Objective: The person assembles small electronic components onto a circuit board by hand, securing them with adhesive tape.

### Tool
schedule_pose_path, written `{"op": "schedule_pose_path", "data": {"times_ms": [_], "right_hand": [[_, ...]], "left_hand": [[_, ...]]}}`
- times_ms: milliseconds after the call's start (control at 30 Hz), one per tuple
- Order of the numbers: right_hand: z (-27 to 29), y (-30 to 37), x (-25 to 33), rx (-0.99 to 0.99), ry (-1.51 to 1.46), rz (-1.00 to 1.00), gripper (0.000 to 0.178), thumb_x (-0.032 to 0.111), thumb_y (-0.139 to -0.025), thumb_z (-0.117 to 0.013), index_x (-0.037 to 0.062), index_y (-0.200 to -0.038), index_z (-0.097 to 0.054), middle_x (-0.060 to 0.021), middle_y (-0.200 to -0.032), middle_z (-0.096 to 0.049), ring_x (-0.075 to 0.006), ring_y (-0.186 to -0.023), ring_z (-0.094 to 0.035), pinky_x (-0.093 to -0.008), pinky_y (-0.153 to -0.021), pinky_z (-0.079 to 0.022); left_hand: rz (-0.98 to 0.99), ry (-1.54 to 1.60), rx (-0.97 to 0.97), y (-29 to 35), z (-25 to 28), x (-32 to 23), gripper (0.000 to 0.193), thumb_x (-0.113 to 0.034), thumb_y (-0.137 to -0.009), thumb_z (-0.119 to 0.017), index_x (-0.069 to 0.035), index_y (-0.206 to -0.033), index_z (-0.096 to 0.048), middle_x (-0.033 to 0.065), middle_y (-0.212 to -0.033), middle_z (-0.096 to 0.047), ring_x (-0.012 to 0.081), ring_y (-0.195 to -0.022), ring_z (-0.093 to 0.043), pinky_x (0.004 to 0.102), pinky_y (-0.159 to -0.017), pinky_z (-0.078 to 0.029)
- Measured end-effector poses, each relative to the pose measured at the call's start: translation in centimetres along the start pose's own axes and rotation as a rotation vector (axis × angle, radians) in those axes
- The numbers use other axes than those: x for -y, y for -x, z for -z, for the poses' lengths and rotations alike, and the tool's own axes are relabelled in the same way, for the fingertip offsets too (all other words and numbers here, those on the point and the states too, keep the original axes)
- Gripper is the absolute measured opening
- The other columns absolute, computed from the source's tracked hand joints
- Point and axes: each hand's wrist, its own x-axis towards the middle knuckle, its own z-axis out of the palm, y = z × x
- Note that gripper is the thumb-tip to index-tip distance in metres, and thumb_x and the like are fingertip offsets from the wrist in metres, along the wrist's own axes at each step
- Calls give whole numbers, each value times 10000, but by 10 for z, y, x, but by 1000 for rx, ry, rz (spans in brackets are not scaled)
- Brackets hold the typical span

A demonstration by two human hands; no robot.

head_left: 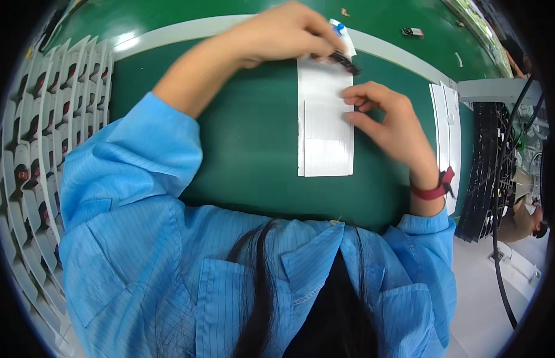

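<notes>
1. blue striped jacket point(152, 250) nearest, up against a dark green mat point(247, 131).
2. on the mat, white sheets point(326, 122) lying flat in a long strip.
3. at the strip's right edge, right hand point(388, 113), thumb and fingers parted, seemingly holding nothing; cannot tell whether touching the sheets. red band point(433, 190) around wrist.
4. over the strip's far end, left hand point(289, 34), pinching a small dark piece point(348, 62), blurred.
5. beyond, pale border point(197, 27).

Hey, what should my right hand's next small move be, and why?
Perhaps lower the right hand to steady the white sheets: its fingers are parted over their right edge, with nothing visibly held, while the left hand is near their far end with a small dark thing at its fingertips. Blur hides whether that thing is gripped.
</notes>
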Motion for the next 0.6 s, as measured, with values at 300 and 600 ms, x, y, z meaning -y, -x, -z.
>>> {"op": "schedule_pose_path", "data": {"times_ms": [300, 600], "right_hand": [[-2, -114, -37, -443, 361, 598, 249, 297, -792, -613, 83, -911, -569, -70, -771, -572, -264, -655, -565, -331, -592, -456], [1, -129, -55, -187, 300, 568, 228, 263, -824, -589, 41, -830, -541, -131, -618, -546, -282, -543, -539, -348, -518, -428]], "left_hand": [[-7, -863, -202, 80, 26, 0, 125, -86, -722, -582, -20, -815, -631, 90, -839, -550, 222, -800, -542, 292, -716, -445], [-321, -817, -402, 34, -58, 23, 377, -217, -695, -699, -35, -1015, -618, 87, -1079, -544, 262, -1019, -478, 340, -880, -403]]}}
